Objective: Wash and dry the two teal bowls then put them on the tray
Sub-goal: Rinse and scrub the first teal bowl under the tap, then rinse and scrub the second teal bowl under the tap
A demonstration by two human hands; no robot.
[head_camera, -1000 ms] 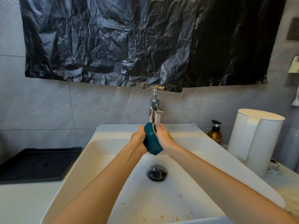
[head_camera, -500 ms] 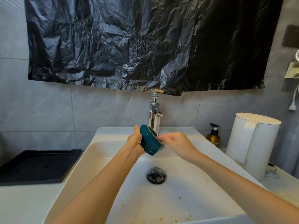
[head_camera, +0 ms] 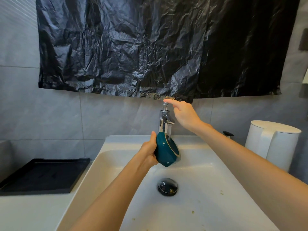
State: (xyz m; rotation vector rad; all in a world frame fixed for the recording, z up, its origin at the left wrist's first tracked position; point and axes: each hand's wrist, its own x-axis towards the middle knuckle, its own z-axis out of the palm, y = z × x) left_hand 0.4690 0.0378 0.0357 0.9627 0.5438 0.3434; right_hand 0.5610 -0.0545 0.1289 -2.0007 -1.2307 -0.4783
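Holding a teal bowl point(head_camera: 164, 153) under the spout of a chrome faucet point(head_camera: 164, 121), the left hand point(head_camera: 148, 152) grips it from the left side. The thumb lies over the bowl's upper edge and the remaining fingers are curled round its far side, mostly hidden. The bowl is tipped on its side above the white sink point(head_camera: 216, 189), so that its body juts out to the right of the palm and its pale-edged circular face turns rightward, toward the spout. Whether that face is the mouth or the foot cannot be told. A thin stream of water falls from the spout onto the bowl's upper right edge.

The right hand point(head_camera: 184, 115) holds nothing. It is raised beside the faucet, index finger extended, with the fingertip touching the knob at the faucet's top; the other fingers are loosely bent.

Below the bowl, the dark round drain stopper point(head_camera: 167, 186) sits in the basin floor, and small food specks point(head_camera: 192, 212) lie on the near part of the basin. A black tray point(head_camera: 16, 185) rests on the white counter to the left of the sink, well apart from the bowl. To the right stands a white jug point(head_camera: 273, 144), with the black pump top of a bottle point(head_camera: 228, 133) showing just behind the right forearm. A crinkled black plastic sheet point(head_camera: 150, 47) hangs on the grey tiled wall above the faucet.
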